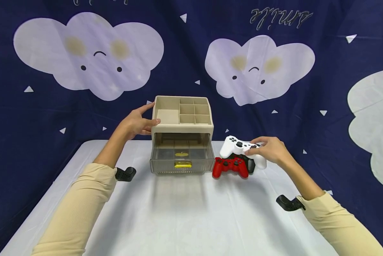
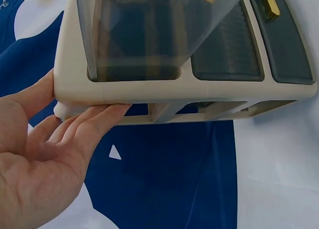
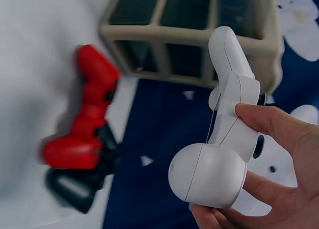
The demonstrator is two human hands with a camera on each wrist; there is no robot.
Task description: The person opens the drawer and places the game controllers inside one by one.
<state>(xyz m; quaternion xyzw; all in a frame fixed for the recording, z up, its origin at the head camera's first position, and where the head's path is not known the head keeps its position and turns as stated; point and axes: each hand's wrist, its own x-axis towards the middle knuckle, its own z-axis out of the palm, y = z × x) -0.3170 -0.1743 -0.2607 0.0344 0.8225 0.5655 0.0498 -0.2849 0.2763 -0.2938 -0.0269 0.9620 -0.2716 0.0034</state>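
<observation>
A cream desktop drawer organizer (image 1: 182,128) stands upright with its clear upper drawer (image 1: 166,165) pulled out. My left hand (image 1: 137,123) holds its upper left edge, thumb over the top rim and fingers against the side; the left wrist view shows this hand (image 2: 65,134) close up. My right hand (image 1: 271,148) grips one end of a white game controller (image 1: 234,145), thumb on one face and fingers on the other. In the right wrist view the white controller (image 3: 219,159) is off the table. Below it lie a red controller (image 1: 230,166) and a partly hidden black controller (image 1: 250,165).
The organizer's top has one large compartment (image 1: 168,116) and several small ones. A gold handle (image 1: 183,165) marks the pulled-out drawer. The white table (image 1: 178,220) meets a dark blue cloth backdrop (image 1: 185,53) printed with clouds.
</observation>
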